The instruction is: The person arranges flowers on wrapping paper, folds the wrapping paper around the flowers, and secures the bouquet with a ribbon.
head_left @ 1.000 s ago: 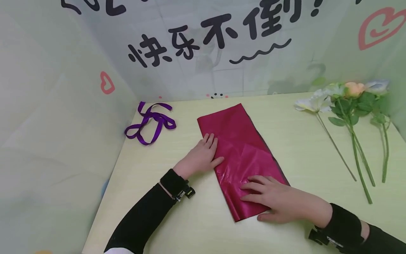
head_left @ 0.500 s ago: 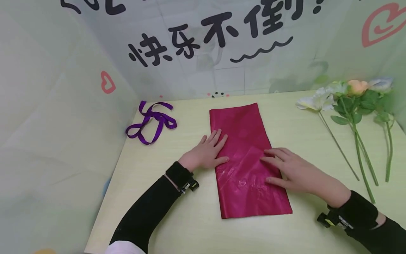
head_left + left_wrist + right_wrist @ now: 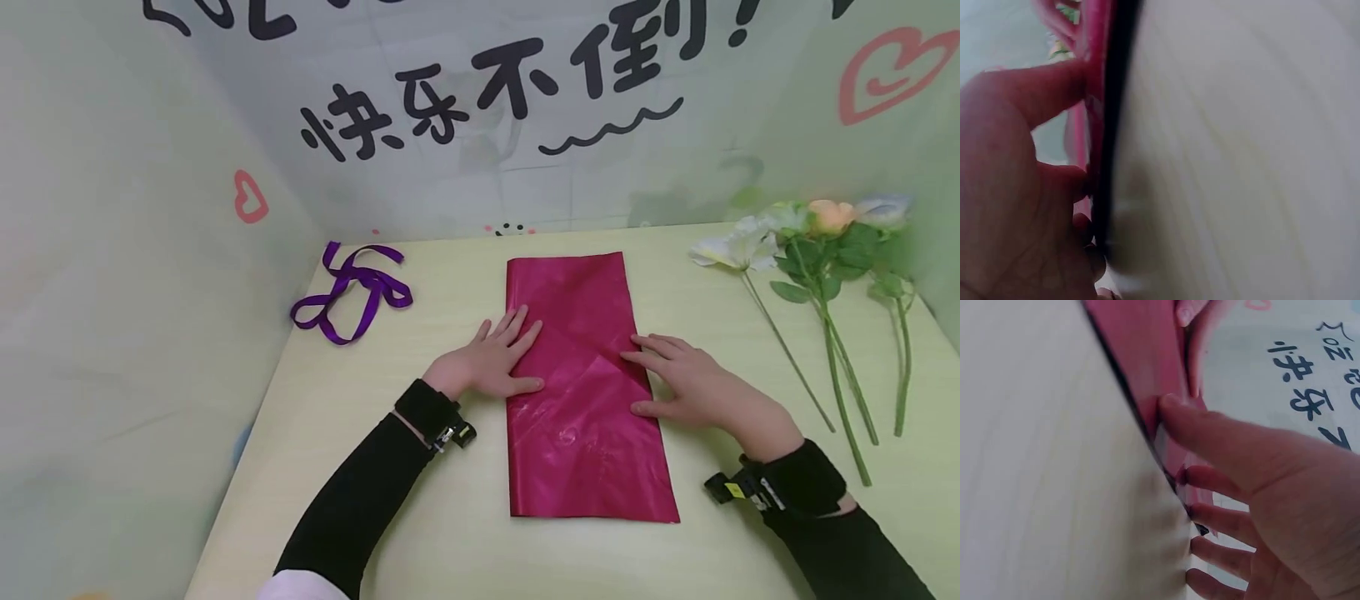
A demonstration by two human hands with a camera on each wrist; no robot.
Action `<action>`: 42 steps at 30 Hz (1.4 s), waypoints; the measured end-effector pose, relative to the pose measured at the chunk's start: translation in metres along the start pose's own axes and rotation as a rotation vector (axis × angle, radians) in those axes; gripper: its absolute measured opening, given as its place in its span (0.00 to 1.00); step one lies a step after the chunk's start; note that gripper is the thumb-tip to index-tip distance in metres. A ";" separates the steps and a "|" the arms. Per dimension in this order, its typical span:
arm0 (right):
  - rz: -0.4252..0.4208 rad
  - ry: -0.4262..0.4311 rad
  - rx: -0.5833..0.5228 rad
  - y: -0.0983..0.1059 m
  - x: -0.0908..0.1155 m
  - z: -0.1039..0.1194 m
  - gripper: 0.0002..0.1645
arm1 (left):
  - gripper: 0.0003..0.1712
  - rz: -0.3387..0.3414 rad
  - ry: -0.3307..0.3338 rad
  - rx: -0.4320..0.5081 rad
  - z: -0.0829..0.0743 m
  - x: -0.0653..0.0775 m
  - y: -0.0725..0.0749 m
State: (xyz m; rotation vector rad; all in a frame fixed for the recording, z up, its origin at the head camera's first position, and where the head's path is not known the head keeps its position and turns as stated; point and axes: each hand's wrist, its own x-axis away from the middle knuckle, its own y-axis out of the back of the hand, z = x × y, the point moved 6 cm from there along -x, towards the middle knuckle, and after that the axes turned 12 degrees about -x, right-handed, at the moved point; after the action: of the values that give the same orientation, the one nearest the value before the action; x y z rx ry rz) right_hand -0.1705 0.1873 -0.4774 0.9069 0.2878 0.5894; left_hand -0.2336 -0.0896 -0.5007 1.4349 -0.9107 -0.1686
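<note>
A folded sheet of shiny dark-red wrapping paper [image 3: 577,467] lies flat on the table, its long sides running away from me. My left hand [image 3: 495,360] rests with spread fingers on its left edge. On the right edge, the fingertips and thumb of my right hand [image 3: 690,385] touch the paper. In the left wrist view, the thumb and fingertips of the left hand [image 3: 1004,150] meet the paper [image 3: 1094,81] near its edge. The right wrist view has the thumb of the right hand [image 3: 1285,487] against the paper [image 3: 1141,356], whose underside edge looks dark.
A purple ribbon [image 3: 372,307] lies loosely looped at the back left of the table [image 3: 420,492]. Several artificial flowers [image 3: 832,218] with green stems [image 3: 838,392] lie at the back right. A printed backdrop [image 3: 450,183] stands behind and at the sides.
The paper has turned from a slant to nearly straight. My right hand has moved from its lower part up to its right edge; my left hand has stayed by the left edge.
</note>
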 end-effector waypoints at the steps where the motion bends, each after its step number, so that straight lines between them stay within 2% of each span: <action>1: 0.002 -0.012 -0.008 0.001 0.000 -0.001 0.48 | 0.62 -0.011 0.000 0.020 0.000 0.001 0.002; 3: 0.011 -0.027 -0.027 0.001 0.000 -0.002 0.49 | 0.62 -0.032 0.010 0.076 0.001 0.005 0.003; 5: 0.015 -0.030 -0.034 0.001 0.000 -0.003 0.49 | 0.61 -0.067 0.036 0.171 0.004 0.009 0.003; 10: -0.019 0.017 -0.030 0.002 0.005 -0.005 0.48 | 0.56 -0.204 0.072 0.409 0.015 0.018 0.000; 15: -0.056 0.053 -0.047 0.001 0.008 -0.008 0.47 | 0.53 -0.274 0.074 0.522 0.019 0.028 -0.007; 20: -0.064 0.031 -0.075 -0.002 0.009 -0.011 0.47 | 0.52 -0.309 0.068 0.633 0.017 0.033 -0.015; 24: -0.087 -0.020 -0.126 -0.003 0.009 -0.015 0.47 | 0.50 -0.349 0.058 0.732 0.014 0.036 -0.021; 27: -0.159 -0.070 -0.227 0.001 0.010 -0.017 0.44 | 0.50 -0.379 0.050 0.825 0.014 0.038 -0.024; 29: -0.227 -0.107 -0.311 0.004 0.010 -0.020 0.40 | 0.48 -0.408 0.056 0.921 0.016 0.039 -0.026; 32: -0.312 -0.183 -0.426 0.008 0.011 -0.023 0.35 | 0.44 -0.464 0.056 1.117 0.021 0.040 -0.027; 34: -0.347 -0.245 -0.487 0.007 0.012 -0.027 0.33 | 0.40 -0.518 0.057 1.197 0.024 0.039 -0.026; 36: -0.364 -0.301 -0.532 0.007 0.013 -0.031 0.32 | 0.35 -0.572 0.080 1.209 0.026 0.038 -0.024; 39: -0.380 -0.356 -0.580 0.005 0.013 -0.034 0.31 | 0.30 -0.631 0.134 1.149 0.027 0.035 -0.024; 42: -0.389 -0.397 -0.649 0.004 0.012 -0.034 0.33 | 0.26 -0.637 0.172 1.119 0.029 0.033 -0.026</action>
State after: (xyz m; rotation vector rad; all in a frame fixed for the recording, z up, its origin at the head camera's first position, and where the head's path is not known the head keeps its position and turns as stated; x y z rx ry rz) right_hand -0.1785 0.2187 -0.4946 0.3069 -0.0916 0.1098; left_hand -0.2190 -0.1366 -0.5127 2.7117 -0.3309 0.0165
